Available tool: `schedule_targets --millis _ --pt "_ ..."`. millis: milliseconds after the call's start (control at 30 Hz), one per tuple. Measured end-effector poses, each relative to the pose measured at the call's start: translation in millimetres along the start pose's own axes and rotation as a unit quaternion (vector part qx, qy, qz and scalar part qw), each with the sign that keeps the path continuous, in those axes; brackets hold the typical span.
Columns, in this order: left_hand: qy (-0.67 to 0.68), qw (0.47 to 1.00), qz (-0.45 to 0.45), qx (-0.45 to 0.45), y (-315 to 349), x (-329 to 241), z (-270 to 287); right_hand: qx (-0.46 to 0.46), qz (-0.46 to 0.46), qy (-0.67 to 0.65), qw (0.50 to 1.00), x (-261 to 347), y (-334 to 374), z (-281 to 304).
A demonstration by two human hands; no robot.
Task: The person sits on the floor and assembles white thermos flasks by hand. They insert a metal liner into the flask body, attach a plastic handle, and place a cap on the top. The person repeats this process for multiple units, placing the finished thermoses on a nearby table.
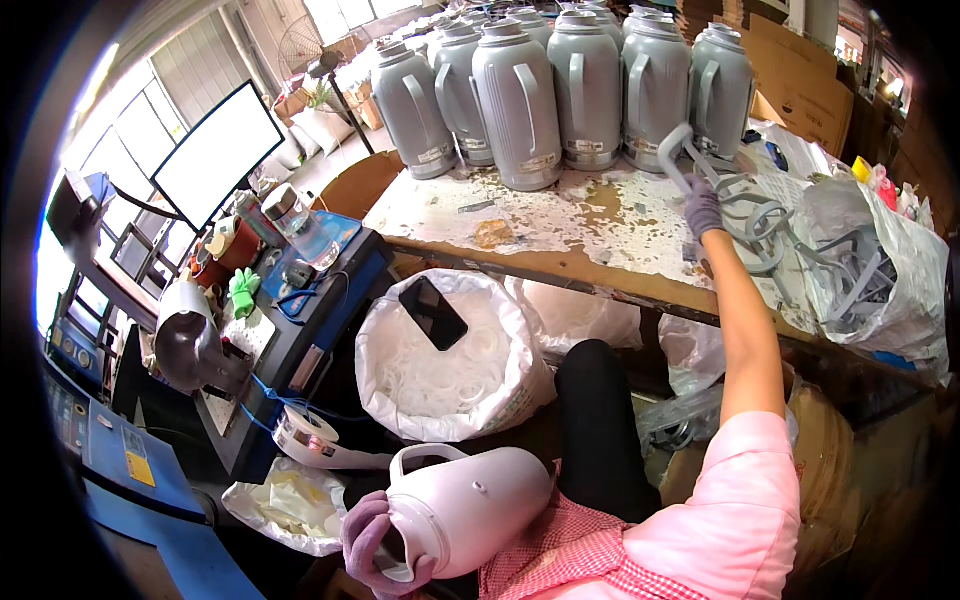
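Observation:
A pale pinkish-white vacuum jug [490,500] lies tilted across my lap, its loop handle up. My left hand [378,545], in a purple glove, is closed around the jug's mouth. My right arm reaches out over the table, and the gloved right hand [703,208] grips a loose grey jug handle [674,150]. Several more grey handles [765,225] lie in a tangled pile beside that hand. Behind them stand several grey vacuum jugs [515,105], upright in rows, with handles fitted.
The worn table [560,225] has peeling white paint. At its right is a plastic bag [905,290] of grey handles. A white sack [380,390] of clear rings stands below with a phone [433,312] on it. On my left are a blue-edged bench [345,275] and a tape roll [305,435].

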State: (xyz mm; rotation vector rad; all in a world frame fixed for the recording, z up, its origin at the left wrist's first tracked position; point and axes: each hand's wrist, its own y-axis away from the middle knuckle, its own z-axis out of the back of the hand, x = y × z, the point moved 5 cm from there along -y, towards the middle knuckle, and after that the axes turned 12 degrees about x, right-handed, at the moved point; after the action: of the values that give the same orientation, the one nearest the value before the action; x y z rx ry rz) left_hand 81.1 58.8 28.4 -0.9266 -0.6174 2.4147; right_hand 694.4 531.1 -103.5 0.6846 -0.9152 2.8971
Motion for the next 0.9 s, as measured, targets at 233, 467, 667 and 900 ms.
schedule_targets --millis 233,467,667,900 --pt "0.050 0.996 0.034 -0.066 30.9 0.3 -24.3 0.104 0.179 -0.222 0.953 229.0 106.9 122.4" --pt "0.028 0.999 -0.040 0.005 29.0 -29.4 -40.0 0.178 -0.093 -0.730 0.653 355.4 278.1 94.1" --pt "0.060 0.990 -0.090 -0.092 43.9 -40.2 -40.7 0.373 -0.311 -0.800 0.353 418.7 360.5 35.7" --pt "0.024 0.997 -0.064 0.025 39.7 -68.3 -37.4 0.594 -0.257 -0.643 0.409 440.8 367.7 41.3"
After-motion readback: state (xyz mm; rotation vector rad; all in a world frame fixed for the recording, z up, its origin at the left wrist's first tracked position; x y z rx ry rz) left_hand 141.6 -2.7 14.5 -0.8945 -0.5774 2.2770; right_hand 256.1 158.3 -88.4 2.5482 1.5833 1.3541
